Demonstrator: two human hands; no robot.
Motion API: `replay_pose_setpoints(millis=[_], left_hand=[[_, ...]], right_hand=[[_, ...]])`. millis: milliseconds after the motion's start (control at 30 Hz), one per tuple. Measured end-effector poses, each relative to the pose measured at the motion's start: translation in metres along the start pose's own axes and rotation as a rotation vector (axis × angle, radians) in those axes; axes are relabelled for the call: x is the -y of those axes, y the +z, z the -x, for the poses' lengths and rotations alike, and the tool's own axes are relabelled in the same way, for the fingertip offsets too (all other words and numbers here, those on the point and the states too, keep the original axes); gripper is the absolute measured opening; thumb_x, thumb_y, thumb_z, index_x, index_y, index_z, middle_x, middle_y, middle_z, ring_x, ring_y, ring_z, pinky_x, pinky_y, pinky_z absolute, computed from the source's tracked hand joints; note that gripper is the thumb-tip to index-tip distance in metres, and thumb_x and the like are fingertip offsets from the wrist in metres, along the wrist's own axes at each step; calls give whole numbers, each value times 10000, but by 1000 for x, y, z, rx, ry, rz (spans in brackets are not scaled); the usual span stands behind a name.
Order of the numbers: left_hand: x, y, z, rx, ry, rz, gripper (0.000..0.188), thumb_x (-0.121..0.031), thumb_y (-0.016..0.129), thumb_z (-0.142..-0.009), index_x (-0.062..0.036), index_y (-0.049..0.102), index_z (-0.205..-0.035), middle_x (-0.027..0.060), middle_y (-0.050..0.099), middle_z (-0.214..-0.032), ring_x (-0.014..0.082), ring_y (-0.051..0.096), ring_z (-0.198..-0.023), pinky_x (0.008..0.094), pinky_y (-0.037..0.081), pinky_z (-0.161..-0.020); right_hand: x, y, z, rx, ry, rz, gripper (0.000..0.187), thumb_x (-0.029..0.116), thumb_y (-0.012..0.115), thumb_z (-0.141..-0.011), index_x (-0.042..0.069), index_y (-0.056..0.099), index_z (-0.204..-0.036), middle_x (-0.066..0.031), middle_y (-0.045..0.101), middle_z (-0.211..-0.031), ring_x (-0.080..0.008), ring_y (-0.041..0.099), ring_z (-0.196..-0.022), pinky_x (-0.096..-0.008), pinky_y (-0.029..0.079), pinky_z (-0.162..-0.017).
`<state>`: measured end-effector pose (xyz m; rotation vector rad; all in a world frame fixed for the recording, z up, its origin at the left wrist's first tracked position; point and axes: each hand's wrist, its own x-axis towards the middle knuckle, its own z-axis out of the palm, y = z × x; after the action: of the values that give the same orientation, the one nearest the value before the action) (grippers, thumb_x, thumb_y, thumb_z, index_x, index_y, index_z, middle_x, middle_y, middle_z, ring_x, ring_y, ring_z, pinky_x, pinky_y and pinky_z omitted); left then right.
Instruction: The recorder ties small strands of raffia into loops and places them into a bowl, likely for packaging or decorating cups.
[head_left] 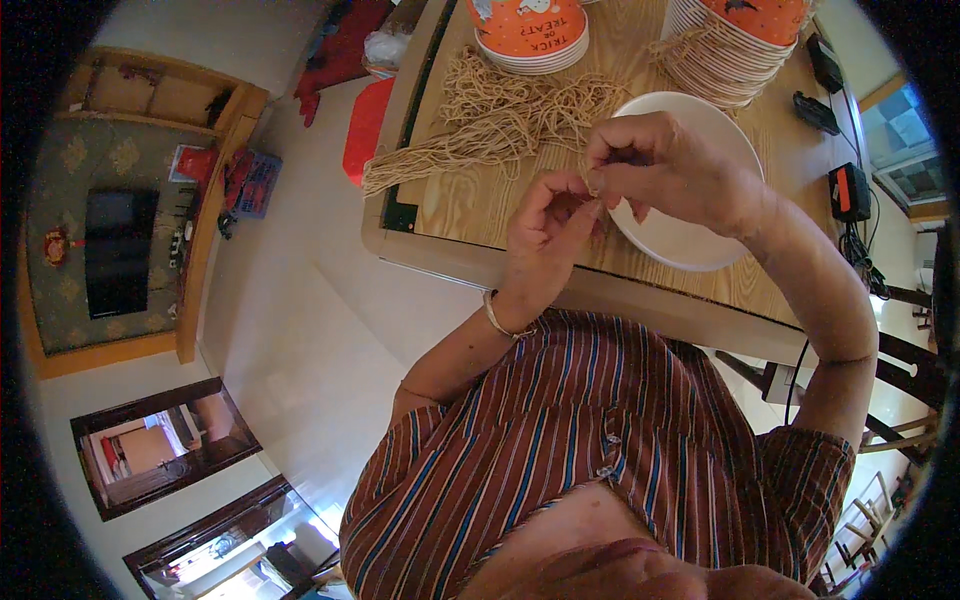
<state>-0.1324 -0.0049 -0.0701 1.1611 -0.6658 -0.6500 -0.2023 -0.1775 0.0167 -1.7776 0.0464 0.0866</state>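
Note:
Above the table's near edge, my left hand (548, 235) and my right hand (685, 175) meet, fingertips pinched together. A thin bit of tan twine seems to be between them; the fingers hide most of it. Under my right hand sits a white round tub (690, 245), its open mouth facing up and partly covered by the hand and wrist. Beyond my left hand, a loose bundle of tan twine (500, 120) spreads across the table, with strands trailing over the left edge.
Stacked orange paper buckets (530, 35) with white rims stand at the back of the wood-grain table (660, 283). Another bucket stack (730, 60) at the right has twine hanging on it. Black devices and cables (850, 192) line the right edge. A red stool (368, 130) is left of the table.

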Motion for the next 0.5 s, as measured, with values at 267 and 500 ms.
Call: replay_pose_setpoints(millis=[267, 500], left_hand=[[-2, -1, -4, 29, 18, -20, 140, 59, 554, -925, -41, 490, -998, 52, 625, -992, 84, 599, -829, 231, 509, -692], [-3, -1, 0, 27, 80, -52, 122, 54, 546, -926, -34, 491, -991, 27, 536, -925, 85, 570, -803, 227, 487, -706]], right_hand=[[14, 4, 4, 19, 84, -90, 93, 129, 588, -910, 41, 607, -892, -6, 610, -756, -45, 560, -706, -203, 472, -575], [8, 3, 5, -22, -35, 117, 71, 94, 586, -901, 26, 587, -881, -3, 574, -731, -50, 536, -682, -217, 445, -560]])
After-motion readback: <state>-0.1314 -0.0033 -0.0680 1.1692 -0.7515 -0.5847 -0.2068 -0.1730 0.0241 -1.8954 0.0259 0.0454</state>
